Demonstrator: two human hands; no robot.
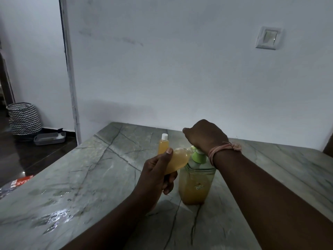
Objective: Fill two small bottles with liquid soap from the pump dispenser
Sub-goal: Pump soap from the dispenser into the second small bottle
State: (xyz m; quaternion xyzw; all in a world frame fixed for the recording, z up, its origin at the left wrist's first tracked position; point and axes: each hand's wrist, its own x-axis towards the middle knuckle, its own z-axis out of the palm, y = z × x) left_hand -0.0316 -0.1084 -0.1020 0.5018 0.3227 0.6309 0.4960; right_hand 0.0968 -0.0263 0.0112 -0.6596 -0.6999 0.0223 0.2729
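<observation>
A clear pump dispenser [195,184] holding amber soap stands on the marble table [90,177], with a green pump collar. My right hand [205,135] lies over the pump head and hides it; its fingers curl down over it. My left hand [158,173] grips a small bottle [178,160] full of amber liquid, tilted with its mouth toward the pump spout. A second small bottle [163,146] with a white cap stands upright just behind, also holding amber liquid.
The table meets a white wall at the back, with a light switch [268,37] high on the right. Left of the table are a dark floor, a zigzag-patterned basket [24,119] and a grey tray [49,138]. A red packet [21,181] lies at the table's left edge.
</observation>
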